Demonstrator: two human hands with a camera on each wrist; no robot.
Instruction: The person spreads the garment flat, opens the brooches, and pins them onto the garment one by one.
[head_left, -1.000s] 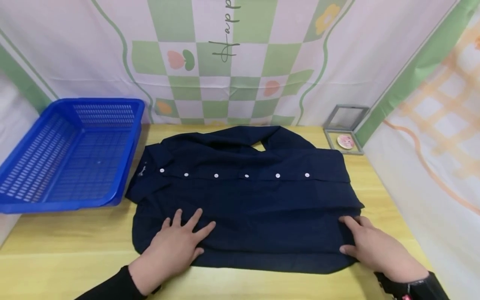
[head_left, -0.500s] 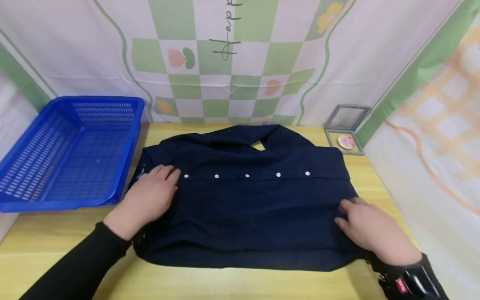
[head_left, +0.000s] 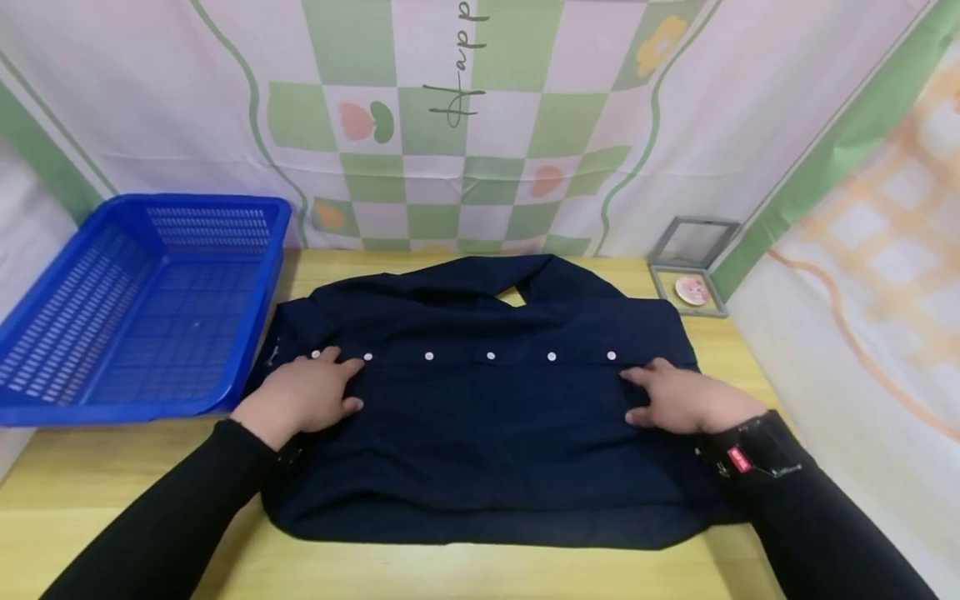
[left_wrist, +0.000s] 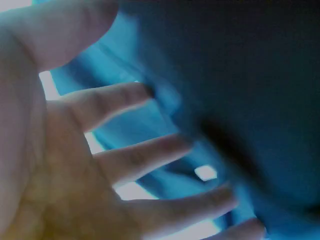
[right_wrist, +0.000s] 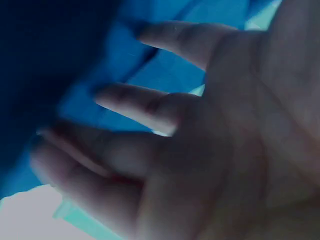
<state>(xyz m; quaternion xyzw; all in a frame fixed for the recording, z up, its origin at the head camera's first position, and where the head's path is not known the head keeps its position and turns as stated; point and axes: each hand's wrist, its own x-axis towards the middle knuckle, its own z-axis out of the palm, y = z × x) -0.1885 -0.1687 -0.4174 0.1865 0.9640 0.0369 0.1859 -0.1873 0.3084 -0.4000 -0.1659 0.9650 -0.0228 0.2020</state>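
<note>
A dark navy shirt (head_left: pixel 480 425) with a line of white buttons lies flat, its collar at the left beside the basket. My left hand (head_left: pixel 303 394) rests on it near the collar end of the button line. In the left wrist view its fingers (left_wrist: pixel 135 157) are spread and fairly straight, tips on the cloth. My right hand (head_left: pixel 686 398) touches the shirt by the hem end of the button line. Its fingers (right_wrist: pixel 145 105) reach out against the fabric in the right wrist view. One sleeve (head_left: pixel 480 271) lies folded along the far side of the shirt.
A blue plastic basket (head_left: pixel 258 333) stands at the left, close to the collar. At the back right is a grey frame (head_left: pixel 693 242) with a round pink badge (head_left: pixel 692 290). Patterned cloth (head_left: pixel 495 125) hangs behind the yellow wood-grain table (head_left: pixel 420 571).
My left hand has gone from the near side of the shirt up to the collar end of the buttons. My right hand has moved from the near hem corner up to the button line.
</note>
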